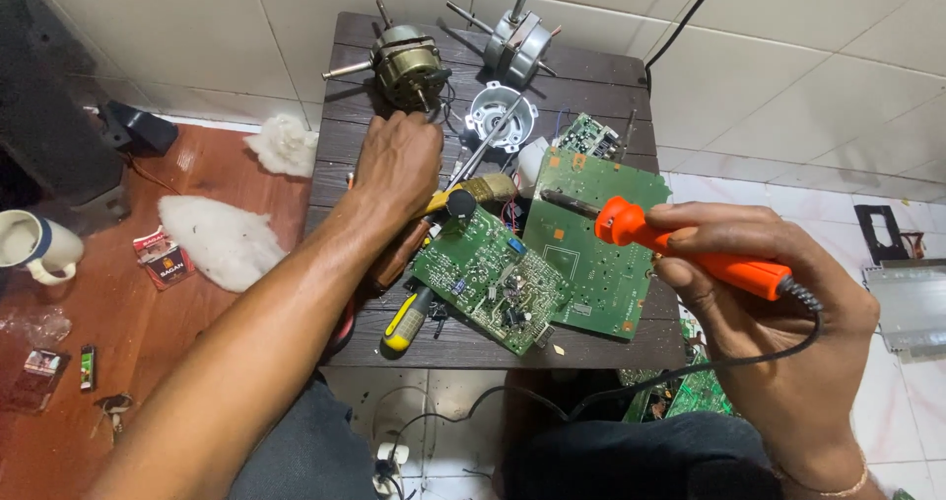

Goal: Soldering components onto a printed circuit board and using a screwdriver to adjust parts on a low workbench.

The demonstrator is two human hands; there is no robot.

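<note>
Fingers of the right hand (788,342) are gripping an iron (690,249), tip aiming left toward the board (493,278) beside the left hand (399,165), whose fingers are curling out of sight.

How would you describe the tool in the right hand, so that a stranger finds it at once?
Start at the dark slatted wooden table and look to its right edge, above the larger green circuit board. There the right hand holds a soldering iron. Unlike the yellow-handled screwdriver nearby, it has an orange handle and a black cord.
</note>
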